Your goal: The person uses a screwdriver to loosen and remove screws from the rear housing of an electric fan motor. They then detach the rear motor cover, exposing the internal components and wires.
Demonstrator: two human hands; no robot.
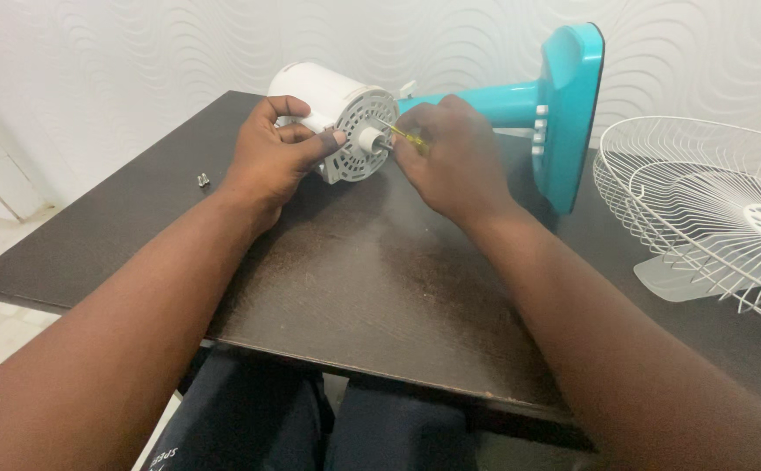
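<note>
Fan motor housing (332,109), white with a vented round front plate, was laid on its side on the dark worktop (371,279), joined to a teal stand (563,113). It was clasped by the left hand (271,157), thumb pressed on the plate's rim. A yellow-handled screwdriver (406,137) was clenched in the right hand (459,161), tip at the hub. The plastic shell was judged rigid, fairly light, smooth and best gripped around its body.

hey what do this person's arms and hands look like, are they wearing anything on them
Both arms are bare from the near edge of the picture to the fingertips: no sleeves, gloves, watch, bracelets or rings show on the left hand or the right hand. Fingernails look short and unpainted. Dark trousers cover the lap below.
</note>
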